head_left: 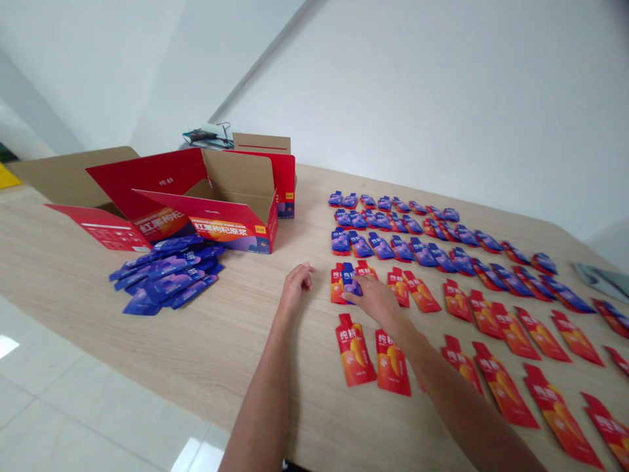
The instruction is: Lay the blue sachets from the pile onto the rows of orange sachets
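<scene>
My right hand (376, 299) has its fingers on a blue-purple drink pouch (348, 274), which lies over the orange-red pouches at the left end of their row. Just left of that row, my left hand (297, 283) rests low over the wood with its fingers curled in and no item visible in it. Nearer to me lie single orange-red pouches (354, 354), one of them beside another (392, 362). Part of this front row is hidden under my right forearm. Beyond my right hand, rows of blue pouches (381, 245) lie on top of orange-red ones.
A loose heap of blue pouches (170, 275) lies on the left. Behind it stand open red cartons (230, 226) with raised flaps, and another red carton (287, 177) farther back. Dark cables (204, 136) lie near the wall. Grey cloth (602, 280) sits at the table's (246, 328) right.
</scene>
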Demonstrator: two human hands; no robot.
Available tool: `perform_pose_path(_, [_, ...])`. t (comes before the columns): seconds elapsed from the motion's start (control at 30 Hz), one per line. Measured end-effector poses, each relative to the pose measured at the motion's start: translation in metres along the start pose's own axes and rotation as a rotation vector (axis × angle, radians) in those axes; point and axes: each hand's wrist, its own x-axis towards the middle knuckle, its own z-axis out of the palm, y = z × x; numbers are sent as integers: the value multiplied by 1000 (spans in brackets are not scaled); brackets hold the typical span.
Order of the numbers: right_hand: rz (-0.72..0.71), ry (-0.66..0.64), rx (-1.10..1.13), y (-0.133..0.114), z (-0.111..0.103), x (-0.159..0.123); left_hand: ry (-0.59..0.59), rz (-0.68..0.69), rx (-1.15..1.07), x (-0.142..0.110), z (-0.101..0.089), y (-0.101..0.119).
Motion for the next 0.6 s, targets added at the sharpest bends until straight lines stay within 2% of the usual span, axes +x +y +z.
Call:
perform_pose_path(0.2, [-18,-85,121,0,2,-2,-37,10,9,0,-1,-1])
perform_pose_path(0.37, [-53,-141,265,2,11,-6,-38,22,25,2,-1,-4])
perform_pose_path(0.6, [-120,-68,227,0,14,-8,-42,34,137,0,2,0])
